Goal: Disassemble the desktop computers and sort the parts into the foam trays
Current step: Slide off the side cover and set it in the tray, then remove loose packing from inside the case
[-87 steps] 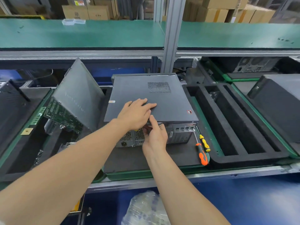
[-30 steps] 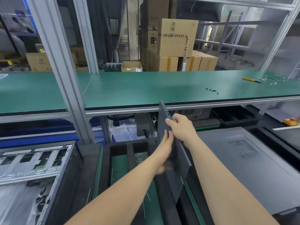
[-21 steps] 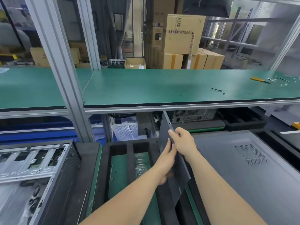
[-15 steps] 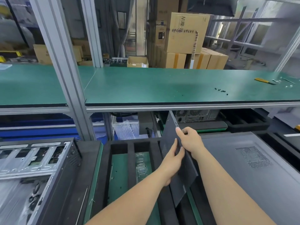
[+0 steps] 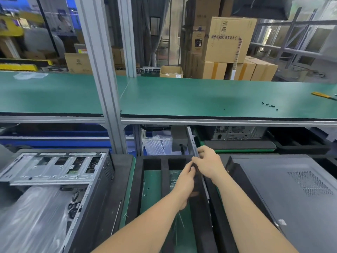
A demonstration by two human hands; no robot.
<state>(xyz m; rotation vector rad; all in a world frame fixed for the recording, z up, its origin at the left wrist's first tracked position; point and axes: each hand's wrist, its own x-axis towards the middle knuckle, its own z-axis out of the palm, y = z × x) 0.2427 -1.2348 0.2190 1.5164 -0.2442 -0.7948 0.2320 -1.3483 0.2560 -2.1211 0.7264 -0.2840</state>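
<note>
Since 0.5 s ago: side panel (image 5: 193, 141) swung from slant to near upright, now edge-on to camera; hands barely shifted.

Panel stands over right-hand slot of foam tray (image 5: 165, 178); lower end hidden, cannot tell if seated.

Step, judged: lower panel into slot.
- keep panel upright, in line with slot walls
- let bottom corner enter first, then slide down, no forcing of foam
- mind closed computer (image 5: 291, 207) just to the right

Pose:
- right hand (image 5: 209, 164): pinches upper edge, forearm reaching in from lower right
- left hand (image 5: 183, 183): lower, fingers curled against left face, gripping
</note>
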